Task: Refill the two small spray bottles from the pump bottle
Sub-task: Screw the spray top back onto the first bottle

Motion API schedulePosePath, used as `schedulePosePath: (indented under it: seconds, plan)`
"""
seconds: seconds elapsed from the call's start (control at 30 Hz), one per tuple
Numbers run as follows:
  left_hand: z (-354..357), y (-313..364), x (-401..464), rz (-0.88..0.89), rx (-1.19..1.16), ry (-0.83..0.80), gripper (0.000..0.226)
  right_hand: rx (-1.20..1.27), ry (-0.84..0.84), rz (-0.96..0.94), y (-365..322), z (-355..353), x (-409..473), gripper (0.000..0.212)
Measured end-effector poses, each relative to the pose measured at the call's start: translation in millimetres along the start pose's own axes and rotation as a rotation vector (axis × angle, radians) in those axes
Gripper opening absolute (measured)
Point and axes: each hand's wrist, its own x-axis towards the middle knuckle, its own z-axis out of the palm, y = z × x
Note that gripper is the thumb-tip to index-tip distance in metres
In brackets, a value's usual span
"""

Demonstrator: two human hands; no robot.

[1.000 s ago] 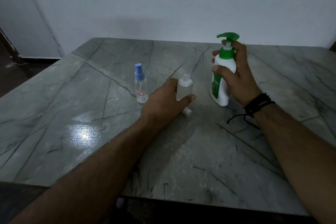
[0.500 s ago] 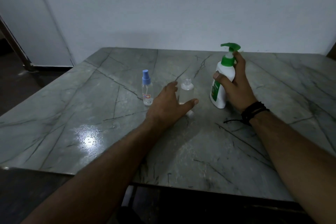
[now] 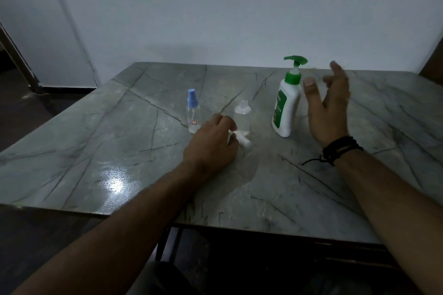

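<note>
Left fingers: Your left hand (image 3: pixel 211 145) lies low on the table (image 3: pixel 96 141). The fingers (image 3: pixel 224 120) are curled in, close together. Their tips touch or nearly touch a small white spray cap (image 3: pixel 243 139) lying on its side. You cannot tell from here if they are pinching it yet.

Right fingers: Your right hand (image 3: pixel 329 108) is up in the air with fingers spread wide. It holds nothing. It is blurred.

Just past the left fingertips: The open spray bottle (image 3: pixel 242 117) stands up straight, with no top on. It looks clear, and how full it is you cannot tell.

To the outer side of the left fingers: The second spray bottle (image 3: pixel 193 112) stands just beside the knuckles. Its blue top is on. It has a small label low down.

Just inside the right thumb: The pump bottle (image 3: pixel 286 103) stands by itself, white with a green pump. It is near the thumb but not touching it.

Step in hand: It looks like the pump bottle has been set down and you are going for the loose cap. So the open bottle's turn may be about done.

Next move: Pinch the little cap, lift it, and set it right over the open bottle's neck. Your right hand is free, so it can hold that bottle steady while you twist. The blue-topped bottle looks like it needs its turn after.

Watch out: The open bottle is light and close to your fingers. A bump could tip it.
</note>
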Motion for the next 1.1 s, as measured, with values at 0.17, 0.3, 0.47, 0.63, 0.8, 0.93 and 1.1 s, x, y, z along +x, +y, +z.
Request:
schedulePosePath:
  seconds: [0.17, 0.3, 0.47, 0.63, 0.8, 0.93, 1.1]
  plan:
    - [3, -1, 1, 0.088, 0.154, -0.086, 0.039, -0.005, -0.08, -0.327, -53, -14, -28, 0.038]
    - [4, 2, 0, 0.098, 0.204, -0.109, 0.045, -0.028, -0.319, -0.262, -66, 7, -45, 0.038]
    - [-2, 8, 0, 0.076, 0.203, -0.187, 0.044, -0.154, -0.478, -0.092, -55, 35, -48, 0.057]
    - [-16, 12, -5, 0.095, 0.238, -0.272, 0.037, -0.126, -0.531, 0.022, -50, 50, -43, 0.059]
    - [-48, 16, -18, 0.162, 0.213, -0.195, 0.032, -0.072, -0.51, 0.073, -48, 60, -33, 0.054]
    - [-80, 22, -19, 0.155, 0.041, 0.023, 0.022, -0.019, -0.468, 0.085, -38, 68, -38, 0.052]
    - [-109, 30, 7, 0.01, -0.394, 0.26, 0.022, -0.076, -0.492, 0.083, -23, 75, -44, 0.075]
